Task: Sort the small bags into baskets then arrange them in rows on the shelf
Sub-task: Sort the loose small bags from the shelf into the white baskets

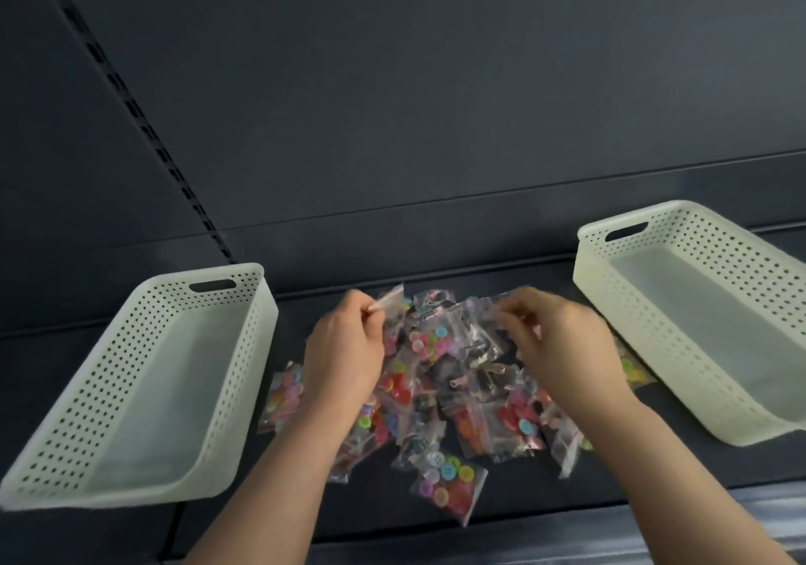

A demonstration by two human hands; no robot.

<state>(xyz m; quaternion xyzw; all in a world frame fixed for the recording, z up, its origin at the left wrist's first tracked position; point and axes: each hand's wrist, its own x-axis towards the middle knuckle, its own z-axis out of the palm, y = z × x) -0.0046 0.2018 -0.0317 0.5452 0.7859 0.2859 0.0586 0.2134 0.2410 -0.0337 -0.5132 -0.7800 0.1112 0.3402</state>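
Between both grips, a pile of small bags (pixel 436 394) holding coloured buttons lies on the dark shelf (pixel 370 503). Left grip (pixel 344 346) pinches the top edge of a clear bag (pixel 392 303) at the pile's far side. Right grip (pixel 562 346), blurred, fingers curled, pinches a second bag (pixel 501 300). White left basket (pixel 227 270) sits outboard of left grip, right basket (pixel 680 215) outboard of right grip, both apart from the pile.
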